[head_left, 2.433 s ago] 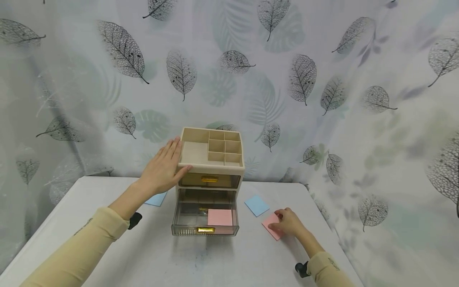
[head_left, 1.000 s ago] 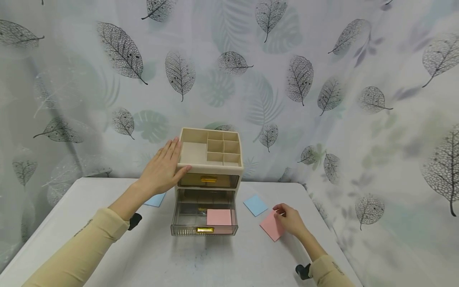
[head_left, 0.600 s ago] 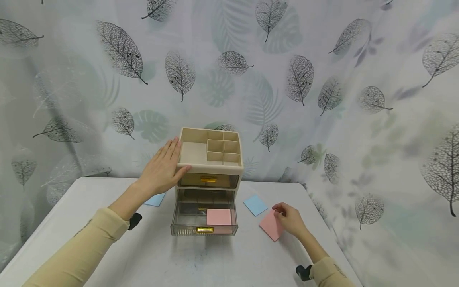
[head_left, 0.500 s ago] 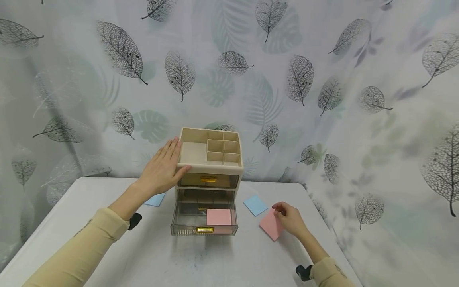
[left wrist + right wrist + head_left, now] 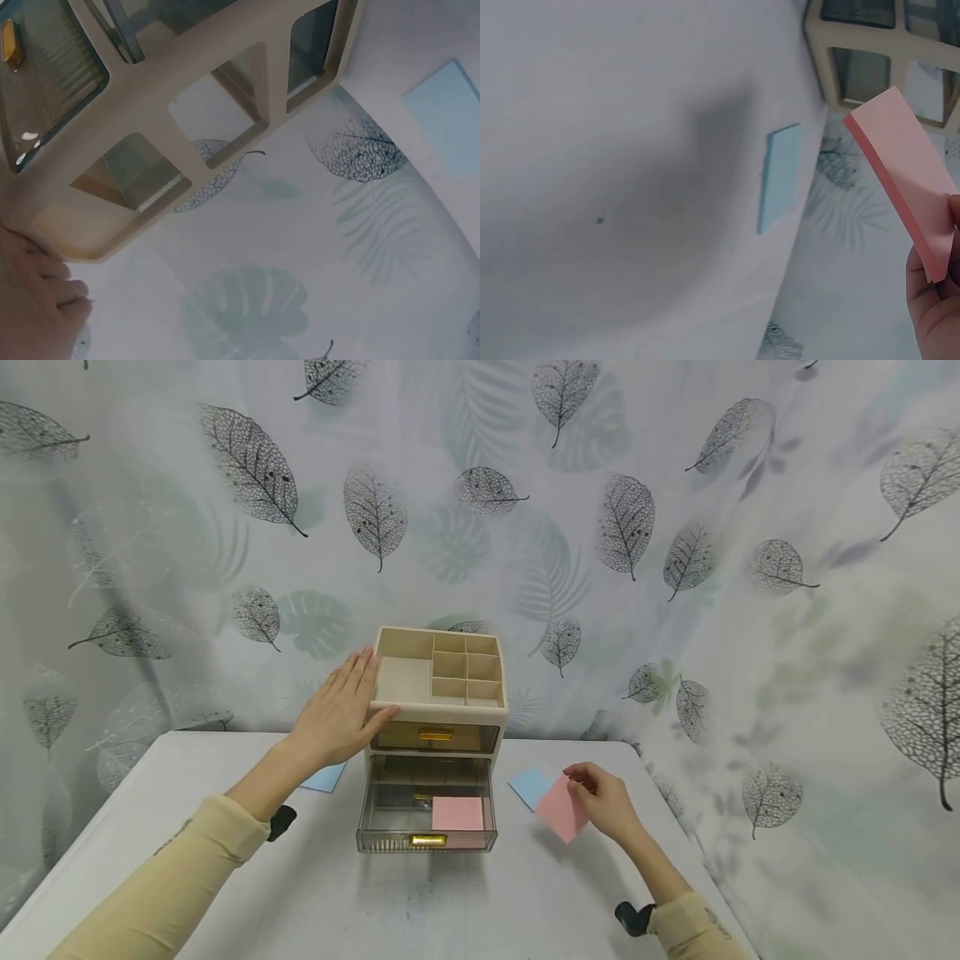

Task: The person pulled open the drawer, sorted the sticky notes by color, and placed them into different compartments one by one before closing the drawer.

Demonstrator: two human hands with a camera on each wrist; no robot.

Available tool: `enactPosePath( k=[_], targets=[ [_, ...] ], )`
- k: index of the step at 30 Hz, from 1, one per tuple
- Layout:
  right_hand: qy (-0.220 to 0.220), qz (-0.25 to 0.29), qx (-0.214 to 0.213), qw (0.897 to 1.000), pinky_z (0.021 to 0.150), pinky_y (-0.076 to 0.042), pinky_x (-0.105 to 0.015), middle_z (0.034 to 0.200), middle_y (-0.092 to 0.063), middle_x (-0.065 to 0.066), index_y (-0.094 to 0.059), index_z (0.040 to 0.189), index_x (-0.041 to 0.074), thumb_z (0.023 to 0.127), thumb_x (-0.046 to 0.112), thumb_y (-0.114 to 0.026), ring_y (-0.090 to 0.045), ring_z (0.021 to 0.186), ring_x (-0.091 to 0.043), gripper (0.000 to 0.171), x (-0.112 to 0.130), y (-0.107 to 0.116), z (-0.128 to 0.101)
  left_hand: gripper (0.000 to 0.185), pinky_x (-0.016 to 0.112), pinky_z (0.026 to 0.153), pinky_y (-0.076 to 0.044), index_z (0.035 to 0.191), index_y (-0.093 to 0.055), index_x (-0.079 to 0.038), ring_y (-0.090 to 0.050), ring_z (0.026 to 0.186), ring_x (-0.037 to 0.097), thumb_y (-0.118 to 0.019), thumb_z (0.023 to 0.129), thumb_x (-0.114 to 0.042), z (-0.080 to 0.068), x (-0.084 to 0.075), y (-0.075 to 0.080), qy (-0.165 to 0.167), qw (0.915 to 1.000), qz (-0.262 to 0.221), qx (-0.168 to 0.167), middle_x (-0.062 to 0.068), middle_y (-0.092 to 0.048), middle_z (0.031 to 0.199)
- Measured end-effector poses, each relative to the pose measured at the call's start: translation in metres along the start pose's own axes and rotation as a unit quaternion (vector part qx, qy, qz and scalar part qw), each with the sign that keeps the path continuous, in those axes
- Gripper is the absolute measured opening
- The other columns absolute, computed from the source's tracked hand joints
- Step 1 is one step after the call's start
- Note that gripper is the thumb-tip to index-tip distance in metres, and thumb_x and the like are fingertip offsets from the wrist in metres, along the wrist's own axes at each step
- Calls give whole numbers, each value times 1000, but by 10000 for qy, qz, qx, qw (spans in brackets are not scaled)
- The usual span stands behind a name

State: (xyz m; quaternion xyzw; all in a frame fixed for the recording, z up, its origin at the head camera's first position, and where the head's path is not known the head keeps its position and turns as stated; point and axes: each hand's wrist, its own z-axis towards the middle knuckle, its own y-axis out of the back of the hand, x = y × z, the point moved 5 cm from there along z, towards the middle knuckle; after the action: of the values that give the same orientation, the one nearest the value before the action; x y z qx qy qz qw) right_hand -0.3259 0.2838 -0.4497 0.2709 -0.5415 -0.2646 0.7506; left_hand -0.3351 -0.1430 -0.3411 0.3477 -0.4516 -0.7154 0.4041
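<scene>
A cream desktop organizer (image 5: 439, 714) with an upper drawer (image 5: 405, 737) pushed in and a clear lower drawer (image 5: 390, 818) pulled out stands mid-table. My left hand (image 5: 333, 714) rests along its top left edge, fingers straight and thumb over the front. Inside the lower drawer lies a pink sticky-note pad (image 5: 457, 813). To the right, my right hand (image 5: 606, 802) pinches a second pink sticky-note pad (image 5: 904, 165) by its edge, above the table. In the head view this pad overlaps part of a blue sticky-note pad (image 5: 529, 787) lying on the table.
Another blue pad (image 5: 326, 777) lies left of the organizer, partly behind my left arm. The white table (image 5: 420, 914) backs onto a leaf-patterned curtain (image 5: 480, 543). Divided compartments (image 5: 468, 668) are on the organizer's top.
My right hand has lifted the pink sticky-note pad off the table and moved it slightly up and left, toward the blue pad. The left hand and the drawer stay put.
</scene>
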Motion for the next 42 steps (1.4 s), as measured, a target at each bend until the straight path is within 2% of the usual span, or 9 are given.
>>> enactPosePath(
  k=[17,26,42],
  targets=[
    [752,200,-487,9958,70,-53,-26,98,-75,-7,-74,116,6,101,7,-67,-64,81,-17,17,58,20,19,88,56,128,-12,163,-8,7,-4,159,40,-43,109,-53,0,1,0,-6,10000,-1,4,24,-3,172],
    [1057,319,-651,9917,70,-53,-24,97,-75,-6,-74,117,5,100,9,-69,-64,82,-17,18,88,23,23,88,56,128,-12,163,-8,7,-4,159,40,-42,109,-53,0,1,0,14,10000,32,17,24,-2,172],
    [1794,852,-273,9797,69,-55,-25,98,-75,-6,-75,114,4,99,4,-70,-67,79,-16,16,132,0,24,88,55,128,-11,163,-7,7,-3,159,40,-42,109,-53,0,1,-1,33,10000,49,40,23,-2,172]
  ],
)
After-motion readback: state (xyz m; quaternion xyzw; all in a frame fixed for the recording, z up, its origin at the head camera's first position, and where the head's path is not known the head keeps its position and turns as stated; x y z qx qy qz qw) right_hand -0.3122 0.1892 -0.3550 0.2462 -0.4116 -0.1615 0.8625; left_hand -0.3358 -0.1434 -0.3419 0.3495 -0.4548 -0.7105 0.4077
